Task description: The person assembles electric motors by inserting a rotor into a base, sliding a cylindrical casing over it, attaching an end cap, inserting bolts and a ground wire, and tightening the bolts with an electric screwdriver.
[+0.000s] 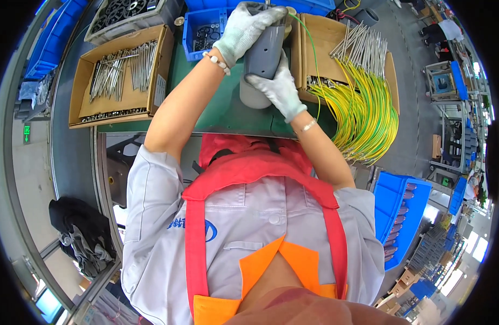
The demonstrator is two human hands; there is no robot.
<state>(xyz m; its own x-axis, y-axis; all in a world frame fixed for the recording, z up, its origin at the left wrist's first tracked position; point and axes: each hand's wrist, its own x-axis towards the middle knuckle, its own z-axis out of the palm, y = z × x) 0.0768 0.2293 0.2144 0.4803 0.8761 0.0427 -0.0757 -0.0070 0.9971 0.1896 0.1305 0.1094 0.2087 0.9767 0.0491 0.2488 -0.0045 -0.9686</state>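
Observation:
Both my hands wear whitish work gloves. My left hand (248,31) is wrapped round the upper end of a dark grey tapered housing (264,54) with small holes in its side. Against the lower right side of the same housing, my right hand (279,91) presses with its fingers closed round the edge. A light grey cylindrical piece (255,97) shows just below the housing on the green bench top. From near the top of the housing a thin green wire (311,40) curves away to the right. A thin metal tip (267,3) sticks up above my left hand; its lower part is hidden.
A cardboard box (161,70) of metal rods stands on the left. Behind are a blue bin (191,53) of black rings and a grey crate (165,21). On the right, a cardboard box (297,54) holds rods with yellow-green wires (363,119) hanging over the bench edge.

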